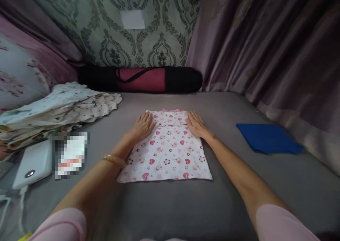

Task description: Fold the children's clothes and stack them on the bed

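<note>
A white garment printed with red hearts and small flowers lies flat in front of me, its far part folded over into a band with pink trim at the far edge. My left hand rests flat on the left end of that folded band, fingers stretched forward. On the right end, my right hand lies the same way, palm down with fingers extended. Neither hand grips the cloth. A bangle circles my left wrist.
The grey bed surface carries a folded blue cloth at right. Crumpled patterned fabric, a white power bank with a cable and a blurred-out item lie left. A black and pink roll bag lies along the wall.
</note>
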`<state>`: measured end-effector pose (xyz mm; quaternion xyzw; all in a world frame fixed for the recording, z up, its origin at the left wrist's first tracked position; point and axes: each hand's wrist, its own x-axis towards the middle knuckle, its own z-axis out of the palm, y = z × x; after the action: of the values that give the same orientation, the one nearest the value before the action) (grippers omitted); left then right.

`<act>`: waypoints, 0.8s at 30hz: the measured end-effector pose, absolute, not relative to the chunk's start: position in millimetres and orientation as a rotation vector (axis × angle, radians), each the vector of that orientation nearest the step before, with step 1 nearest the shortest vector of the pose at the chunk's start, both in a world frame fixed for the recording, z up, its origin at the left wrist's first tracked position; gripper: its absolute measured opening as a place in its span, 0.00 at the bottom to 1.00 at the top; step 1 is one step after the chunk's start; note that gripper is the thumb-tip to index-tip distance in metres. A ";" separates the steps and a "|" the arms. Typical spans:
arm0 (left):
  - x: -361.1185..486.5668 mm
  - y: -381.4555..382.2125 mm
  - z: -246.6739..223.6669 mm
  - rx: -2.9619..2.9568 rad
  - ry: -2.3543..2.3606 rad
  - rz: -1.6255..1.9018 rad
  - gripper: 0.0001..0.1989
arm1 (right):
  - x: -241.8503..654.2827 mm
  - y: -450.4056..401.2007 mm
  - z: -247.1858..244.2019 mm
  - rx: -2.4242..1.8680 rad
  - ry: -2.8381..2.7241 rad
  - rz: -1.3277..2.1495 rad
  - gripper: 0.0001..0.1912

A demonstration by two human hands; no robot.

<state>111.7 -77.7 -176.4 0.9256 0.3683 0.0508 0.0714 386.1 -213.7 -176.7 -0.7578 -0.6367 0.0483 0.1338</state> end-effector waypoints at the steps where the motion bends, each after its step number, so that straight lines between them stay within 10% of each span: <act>1: 108.4 -88.8 -174.6 2.818 1.056 0.166 0.38 | 379.3 -223.5 -174.2 -2.154 -1.895 0.110 0.36; 24: 58.0 -221.4 -158.6 2.918 0.432 -0.006 0.31 | 290.8 -338.1 -150.5 -1.718 -2.430 0.395 0.26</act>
<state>58.0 -221.4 -158.6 0.9846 0.1459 -0.0020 0.0958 290.8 -338.1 -150.5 -0.5708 -0.8075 0.1312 0.0698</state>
